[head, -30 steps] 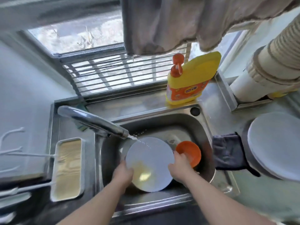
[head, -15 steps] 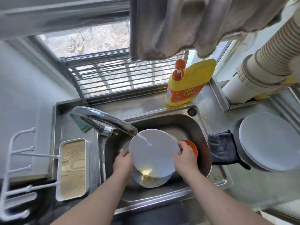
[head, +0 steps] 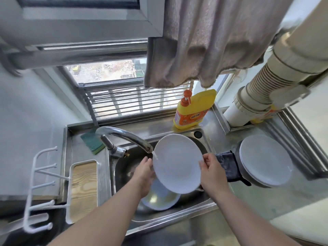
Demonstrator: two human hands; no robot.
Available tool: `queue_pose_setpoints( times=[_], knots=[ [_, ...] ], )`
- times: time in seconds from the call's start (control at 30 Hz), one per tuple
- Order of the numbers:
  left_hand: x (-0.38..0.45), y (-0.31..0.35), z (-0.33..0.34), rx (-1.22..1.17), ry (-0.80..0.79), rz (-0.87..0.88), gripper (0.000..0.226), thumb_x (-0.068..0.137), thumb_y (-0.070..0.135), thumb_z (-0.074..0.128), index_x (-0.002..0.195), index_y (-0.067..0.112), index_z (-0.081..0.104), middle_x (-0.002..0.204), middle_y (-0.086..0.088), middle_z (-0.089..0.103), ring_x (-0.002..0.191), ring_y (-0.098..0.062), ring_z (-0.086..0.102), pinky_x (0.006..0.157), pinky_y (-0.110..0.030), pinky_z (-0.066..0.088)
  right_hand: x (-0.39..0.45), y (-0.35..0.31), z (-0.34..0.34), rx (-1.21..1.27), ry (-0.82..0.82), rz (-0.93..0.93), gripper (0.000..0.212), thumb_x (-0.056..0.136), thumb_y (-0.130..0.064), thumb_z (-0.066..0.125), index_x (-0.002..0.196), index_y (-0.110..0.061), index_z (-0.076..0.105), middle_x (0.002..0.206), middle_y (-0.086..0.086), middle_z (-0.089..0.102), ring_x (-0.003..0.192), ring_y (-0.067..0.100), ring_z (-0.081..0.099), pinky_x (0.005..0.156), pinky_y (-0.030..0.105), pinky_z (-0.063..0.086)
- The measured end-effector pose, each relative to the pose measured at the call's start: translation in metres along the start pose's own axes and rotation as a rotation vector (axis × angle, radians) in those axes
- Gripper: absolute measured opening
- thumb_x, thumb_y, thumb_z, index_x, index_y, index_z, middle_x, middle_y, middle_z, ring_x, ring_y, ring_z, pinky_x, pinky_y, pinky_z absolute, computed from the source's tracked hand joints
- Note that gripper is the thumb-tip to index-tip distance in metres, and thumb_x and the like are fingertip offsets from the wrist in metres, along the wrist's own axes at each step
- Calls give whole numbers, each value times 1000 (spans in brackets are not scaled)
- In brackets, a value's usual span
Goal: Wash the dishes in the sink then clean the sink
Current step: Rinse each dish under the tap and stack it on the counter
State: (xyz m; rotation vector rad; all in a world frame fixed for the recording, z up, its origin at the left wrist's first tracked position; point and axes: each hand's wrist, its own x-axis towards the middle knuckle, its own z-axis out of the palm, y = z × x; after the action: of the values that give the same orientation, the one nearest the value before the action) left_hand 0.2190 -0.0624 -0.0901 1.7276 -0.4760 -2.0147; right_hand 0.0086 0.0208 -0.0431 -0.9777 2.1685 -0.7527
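I hold a white plate (head: 177, 162) tilted above the steel sink (head: 170, 217), its back facing me. My left hand (head: 144, 172) grips its left edge and my right hand (head: 212, 168) grips its right edge. Water runs from the chrome tap (head: 124, 137) onto the plate's upper left rim. Below it in the basin lies another white plate (head: 159, 199) with yellowish residue. The orange bowl seen earlier is hidden behind the held plate.
A yellow detergent bottle (head: 193, 110) stands behind the sink. A green sponge (head: 92, 142) lies at the back left. White plates (head: 266, 160) are stacked on the right counter beside a dark cloth (head: 229, 166). A wood-lined tray (head: 83, 190) and white rack (head: 39, 189) sit left.
Both hands have lifted the plate up out of the basin and tilted it toward the tap. The second plate underneath is now exposed and the orange bowl is covered.
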Motion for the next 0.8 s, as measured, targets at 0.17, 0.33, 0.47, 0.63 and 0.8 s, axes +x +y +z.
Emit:
queue_pose_setpoints(
  times=[0.17,0.33,0.47,0.63,0.8],
  knots=[
    [-12,-25,-16,107,-56,-83,32,102,9,53,129,22,66,106,-10,80,90,-34,75,74,-44,62,-16,26,17,403,-15,339,7,105,-15,54,101,-16,59,101,15,70,83,30,64,65,39,50],
    [-26,-17,-44,42,-11,-14,37,105,7,45,126,28,67,116,-14,73,96,-37,69,69,-42,61,-28,38,58,597,-106,646,9,104,-7,53,106,-4,61,105,22,69,81,30,62,67,40,53],
    [-29,-5,-71,44,23,41,33,111,18,45,128,37,66,124,-12,72,114,-41,67,83,-51,62,-34,23,85,561,-274,694,23,101,-5,53,122,-9,61,100,15,73,75,26,64,60,32,52],
    [-18,-3,-89,-57,85,64,38,113,10,41,136,33,61,125,-11,71,115,-39,65,93,-59,57,-34,6,87,548,-434,662,61,105,-7,45,157,-37,31,127,7,57,101,30,69,88,40,61],
    [-11,-8,-70,-198,106,-13,36,114,13,35,128,33,62,127,-11,70,114,-38,66,79,-56,60,-27,11,63,485,-323,365,54,101,2,45,137,-39,50,125,2,65,97,25,68,76,34,61]
  ],
)
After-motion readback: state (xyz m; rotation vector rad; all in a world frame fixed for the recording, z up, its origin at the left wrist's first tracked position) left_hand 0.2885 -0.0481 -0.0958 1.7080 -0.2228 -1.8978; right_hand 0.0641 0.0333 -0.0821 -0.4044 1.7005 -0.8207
